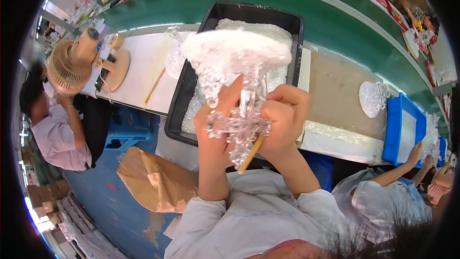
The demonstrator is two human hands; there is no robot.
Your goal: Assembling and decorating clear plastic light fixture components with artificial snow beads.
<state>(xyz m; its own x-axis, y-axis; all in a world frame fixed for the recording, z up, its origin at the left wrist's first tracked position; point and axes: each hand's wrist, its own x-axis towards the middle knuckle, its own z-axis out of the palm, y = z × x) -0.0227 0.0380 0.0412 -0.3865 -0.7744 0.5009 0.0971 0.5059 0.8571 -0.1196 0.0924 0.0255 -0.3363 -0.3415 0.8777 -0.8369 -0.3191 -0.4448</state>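
Both my hands hold up a clear plastic ornament (239, 127) over a black tray (176, 117). Its wide, white, grainy base (235, 48) points away from me and is smeared by motion. My left hand (212, 127) grips the left side of the clear stem, its fingers partly hidden behind it. On the right side, my right hand (286, 120) is closed around the ornament. A thin wooden stick (250, 155) sticks out beside the right hand; its other end is hidden. Clear glittering granules (275, 32) fill the tray below.
Left of the tray stand a beige fan (72, 64) and another clear piece (175, 62), with a stick (155, 86) nearby. To the right are a white-based clear ornament (371, 100) and a blue bin (395, 127). Co-workers sit on both sides. A brown paper bag (153, 180) stands low left.
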